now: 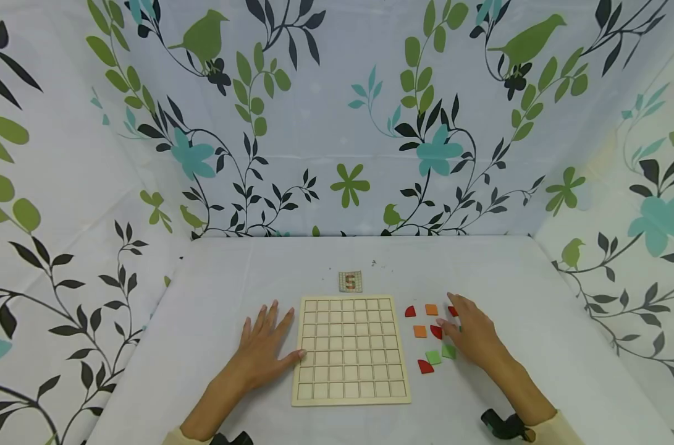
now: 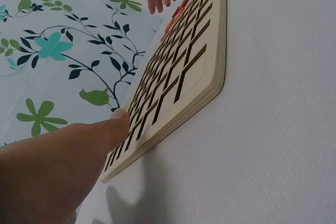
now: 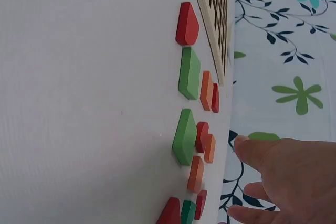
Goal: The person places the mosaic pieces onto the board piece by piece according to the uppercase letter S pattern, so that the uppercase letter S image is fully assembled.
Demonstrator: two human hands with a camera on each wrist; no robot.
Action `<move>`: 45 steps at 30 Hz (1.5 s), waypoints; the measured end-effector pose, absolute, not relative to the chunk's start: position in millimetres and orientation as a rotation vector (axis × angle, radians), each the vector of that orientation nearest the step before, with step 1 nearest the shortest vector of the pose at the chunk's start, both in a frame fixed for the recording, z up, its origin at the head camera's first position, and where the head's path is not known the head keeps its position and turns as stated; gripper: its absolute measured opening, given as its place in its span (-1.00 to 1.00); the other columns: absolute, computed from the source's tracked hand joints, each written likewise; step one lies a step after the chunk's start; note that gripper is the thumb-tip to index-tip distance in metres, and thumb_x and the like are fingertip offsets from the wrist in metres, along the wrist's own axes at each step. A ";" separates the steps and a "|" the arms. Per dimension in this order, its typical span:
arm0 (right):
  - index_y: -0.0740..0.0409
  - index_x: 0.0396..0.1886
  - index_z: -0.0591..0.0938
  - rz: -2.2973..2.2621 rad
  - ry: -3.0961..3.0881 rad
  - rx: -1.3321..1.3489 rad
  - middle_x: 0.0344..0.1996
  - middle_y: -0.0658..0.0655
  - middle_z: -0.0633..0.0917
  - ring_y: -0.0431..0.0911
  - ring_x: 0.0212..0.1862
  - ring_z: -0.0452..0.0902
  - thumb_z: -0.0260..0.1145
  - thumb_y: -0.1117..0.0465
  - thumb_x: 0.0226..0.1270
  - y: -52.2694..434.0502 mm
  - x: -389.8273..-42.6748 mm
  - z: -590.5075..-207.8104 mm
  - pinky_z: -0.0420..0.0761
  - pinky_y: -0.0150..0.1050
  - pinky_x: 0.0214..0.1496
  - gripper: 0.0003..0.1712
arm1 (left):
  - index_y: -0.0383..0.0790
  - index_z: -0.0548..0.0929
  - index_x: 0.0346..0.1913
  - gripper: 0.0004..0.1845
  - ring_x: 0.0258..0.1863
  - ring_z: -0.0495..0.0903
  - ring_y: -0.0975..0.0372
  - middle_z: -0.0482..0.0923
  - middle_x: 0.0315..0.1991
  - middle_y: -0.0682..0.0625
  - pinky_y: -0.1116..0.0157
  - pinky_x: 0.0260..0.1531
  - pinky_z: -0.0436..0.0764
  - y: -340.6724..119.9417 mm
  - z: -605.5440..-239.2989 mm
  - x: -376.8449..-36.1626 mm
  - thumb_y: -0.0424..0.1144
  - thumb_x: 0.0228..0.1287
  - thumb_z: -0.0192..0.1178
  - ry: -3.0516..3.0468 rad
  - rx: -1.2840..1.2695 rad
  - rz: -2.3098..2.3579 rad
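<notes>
A pale wooden grid board (image 1: 350, 401) lies flat on the white table. My left hand (image 1: 259, 357) rests on its left side with fingers spread, the thumb on the board's left edge. Over the loose pieces to the right of the board, my right hand (image 1: 474, 334) has its fingers extended and pinches nothing. Around it lie red quarter-round pieces (image 1: 425, 366), orange squares (image 1: 420, 332) and green squares (image 1: 448, 351). In the right wrist view a dark green piece (image 3: 188, 212) shows too, partly hidden by the hand in the head view.
A small card with a patterned figure (image 1: 350, 282) lies just beyond the board's far edge. White cloth covers the table (image 1: 248, 266), and leaf-and-bird patterned curtains (image 1: 325, 123) stand at the back and both sides.
</notes>
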State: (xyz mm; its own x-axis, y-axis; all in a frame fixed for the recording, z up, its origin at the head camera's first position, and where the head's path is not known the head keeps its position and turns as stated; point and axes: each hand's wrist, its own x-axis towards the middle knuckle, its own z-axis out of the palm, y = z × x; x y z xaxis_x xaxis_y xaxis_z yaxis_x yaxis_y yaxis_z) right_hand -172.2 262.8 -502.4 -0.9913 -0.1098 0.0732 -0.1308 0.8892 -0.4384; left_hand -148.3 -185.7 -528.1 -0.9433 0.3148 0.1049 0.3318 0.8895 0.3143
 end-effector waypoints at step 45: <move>0.41 0.00 0.59 0.965 -2.988 0.205 -0.21 0.19 0.59 0.05 -0.16 0.54 0.41 0.30 0.34 287.0 -207.4 -515.7 0.64 0.00 -0.03 -0.67 | 0.10 0.31 0.53 -0.30 0.52 -0.02 -0.14 0.04 0.55 -0.24 -0.24 0.37 0.05 -188.7 -525.2 -147.1 0.20 0.41 0.16 -3.104 -0.606 -0.612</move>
State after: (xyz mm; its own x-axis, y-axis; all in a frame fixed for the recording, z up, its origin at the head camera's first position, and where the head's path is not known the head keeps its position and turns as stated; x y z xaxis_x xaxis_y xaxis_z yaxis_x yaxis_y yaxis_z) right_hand -207.4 287.0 -515.7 -0.9915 -0.1250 0.0352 -0.1220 0.8034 -0.5829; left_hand -147.1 -188.7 -525.2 -0.9262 0.3770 -0.0058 0.3466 0.8572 0.3808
